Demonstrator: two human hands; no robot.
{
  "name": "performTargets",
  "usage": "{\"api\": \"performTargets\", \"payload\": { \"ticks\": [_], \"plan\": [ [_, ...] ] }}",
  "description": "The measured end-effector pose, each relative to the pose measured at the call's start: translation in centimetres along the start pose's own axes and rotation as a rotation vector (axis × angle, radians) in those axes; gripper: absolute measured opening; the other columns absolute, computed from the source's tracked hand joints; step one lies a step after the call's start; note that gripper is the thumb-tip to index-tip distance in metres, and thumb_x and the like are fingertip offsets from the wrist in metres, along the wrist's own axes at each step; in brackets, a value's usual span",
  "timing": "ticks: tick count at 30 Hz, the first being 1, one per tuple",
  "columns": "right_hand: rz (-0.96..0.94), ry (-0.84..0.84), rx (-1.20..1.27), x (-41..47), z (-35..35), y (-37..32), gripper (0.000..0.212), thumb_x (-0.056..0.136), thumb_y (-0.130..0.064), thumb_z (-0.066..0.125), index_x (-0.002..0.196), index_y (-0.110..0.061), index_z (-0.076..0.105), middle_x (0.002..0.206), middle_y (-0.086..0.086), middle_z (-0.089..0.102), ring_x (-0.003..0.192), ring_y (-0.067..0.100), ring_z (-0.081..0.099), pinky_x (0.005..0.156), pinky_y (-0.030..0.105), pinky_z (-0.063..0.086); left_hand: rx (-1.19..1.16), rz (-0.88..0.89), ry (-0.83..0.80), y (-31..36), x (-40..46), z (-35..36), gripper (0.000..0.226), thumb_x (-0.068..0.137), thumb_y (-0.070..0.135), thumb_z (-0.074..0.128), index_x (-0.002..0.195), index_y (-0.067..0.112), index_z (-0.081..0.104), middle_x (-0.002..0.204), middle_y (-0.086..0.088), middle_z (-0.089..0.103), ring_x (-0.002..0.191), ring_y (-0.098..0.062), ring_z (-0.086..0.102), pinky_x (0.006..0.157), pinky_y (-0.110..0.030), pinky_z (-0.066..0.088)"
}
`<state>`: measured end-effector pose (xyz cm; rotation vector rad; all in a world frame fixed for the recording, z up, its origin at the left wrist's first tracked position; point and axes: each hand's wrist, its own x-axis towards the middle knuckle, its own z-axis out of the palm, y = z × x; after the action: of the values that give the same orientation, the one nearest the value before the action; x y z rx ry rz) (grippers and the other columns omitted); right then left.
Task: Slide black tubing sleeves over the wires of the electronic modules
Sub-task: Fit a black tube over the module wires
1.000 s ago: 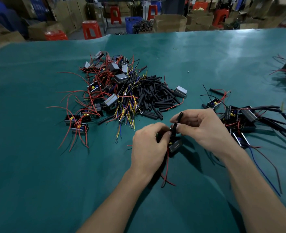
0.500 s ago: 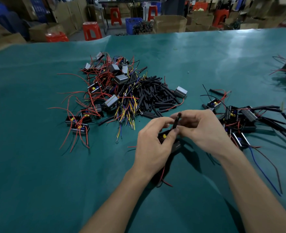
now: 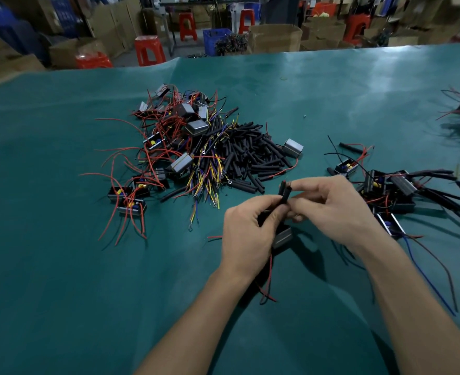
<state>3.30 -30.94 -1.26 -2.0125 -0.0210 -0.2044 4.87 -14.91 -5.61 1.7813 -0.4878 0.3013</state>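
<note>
You are looking across a wide table [image 3: 61, 266] covered in a teal sheet that shines with pale glare toward its far right. Its far edge curves across the top of your view. Beyond it the room is dim and crowded: brown cardboard boxes [image 3: 275, 37] stand stacked along the floor, one open-topped box right behind the table. Red plastic stools [image 3: 149, 50] stand among them, and a blue crate [image 3: 216, 40] sits near the middle, beside a tangled dark bundle [image 3: 231, 44].
</note>
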Motion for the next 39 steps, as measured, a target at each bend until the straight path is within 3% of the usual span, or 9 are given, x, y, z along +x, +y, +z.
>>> {"api": "performTargets", "payload": {
  "ticks": [2,5,11,17,22,25,29,37,39],
  "plan": [
    [-0.069,0.16,0.043,0.0,-0.2,-0.3,0.035,0.085,0.004,0.067,0.089,-0.029,0.079,0.074,-0.001,0.078,0.067,0.014,0.075,0.066,0.029,0.061,0.042,0.055,0.059,0.0,0.0,0.2,0.008,0.086,0.015,0.075,0.093,0.013,0.078,0.09,0.008,0.076,0.083,-0.001,0.067,0.079,-0.025,0.054],
    [-0.154,0.194,0.188,-0.2,-0.6,-1.0,0.02,0.085,-0.001,0.075,0.084,-0.019,0.082,0.071,0.005,0.076,0.065,0.016,0.072,0.056,0.022,0.056,0.096,0.122,0.071,0.1,0.0,0.4,0.006,0.085,0.013,0.076,0.091,0.01,0.077,0.088,0.005,0.074,0.081,-0.002,0.065,0.077,-0.019,0.051],
    [-0.175,0.109,0.185,-0.4,-0.2,-1.4,0.013,0.08,-0.002,0.083,0.081,-0.014,0.08,0.072,0.004,0.076,0.061,0.013,0.066,0.062,0.026,0.057,0.134,0.132,0.058,-0.3,0.2,0.3,0.007,0.087,0.013,0.074,0.093,0.01,0.077,0.089,0.003,0.073,0.082,-0.007,0.065,0.077,-0.025,0.051],
    [-0.17,0.169,0.28,-0.2,0.2,-1.1,0.016,0.082,0.003,0.079,0.079,-0.013,0.078,0.068,-0.001,0.074,0.059,0.009,0.063,0.059,0.02,0.053,0.186,0.167,0.052,-0.3,0.2,0.4,0.006,0.086,0.016,0.076,0.088,0.011,0.075,0.088,0.004,0.073,0.082,-0.01,0.065,0.078,-0.028,0.05],
    [-0.125,0.221,0.477,-0.2,-0.1,-1.1,0.011,0.078,-0.003,0.08,0.076,-0.013,0.079,0.065,0.006,0.071,0.059,0.015,0.063,0.058,0.022,0.052,0.188,0.194,0.087,0.0,0.2,0.4,0.008,0.082,0.015,0.079,0.085,0.008,0.076,0.089,0.001,0.075,0.086,-0.007,0.065,0.083,-0.011,0.045],
    [-0.089,0.21,0.523,-0.2,-0.2,-1.0,0.002,0.075,-0.012,0.081,0.075,-0.014,0.081,0.067,0.006,0.071,0.061,0.017,0.065,0.059,0.023,0.053,0.209,0.213,0.058,0.0,0.1,0.4,0.007,0.084,0.015,0.077,0.086,0.008,0.075,0.088,0.0,0.074,0.084,-0.012,0.066,0.08,-0.022,0.051],
    [-0.063,0.212,0.454,0.0,0.4,-0.7,0.021,0.084,-0.001,0.077,0.076,-0.019,0.081,0.083,0.004,0.078,0.071,0.012,0.068,0.061,0.021,0.055,0.303,0.229,-0.047,-0.1,0.0,0.4,0.006,0.09,0.015,0.07,0.089,0.009,0.069,0.088,-0.001,0.071,0.082,-0.024,0.065,0.075,-0.041,0.052],
    [-0.068,0.221,0.401,0.0,0.4,-0.8,0.021,0.08,0.004,0.08,0.08,-0.017,0.08,0.08,0.011,0.078,0.072,0.017,0.072,0.063,0.022,0.055,0.428,0.249,-0.062,0.4,-0.3,-0.2,0.007,0.087,0.02,0.067,0.091,0.016,0.063,0.084,0.001,0.068,0.08,-0.023,0.059,0.075,-0.035,0.042],
    [-0.083,0.23,0.379,0.0,0.5,-0.8,0.021,0.079,0.004,0.081,0.082,-0.017,0.079,0.078,0.01,0.077,0.07,0.017,0.071,0.065,0.022,0.056,0.382,0.156,-0.051,0.6,-0.3,-0.4,0.022,0.085,0.024,0.068,0.099,0.025,0.051,0.084,0.003,0.069,0.079,-0.025,0.061,0.073,-0.039,0.045]
  ]
}}
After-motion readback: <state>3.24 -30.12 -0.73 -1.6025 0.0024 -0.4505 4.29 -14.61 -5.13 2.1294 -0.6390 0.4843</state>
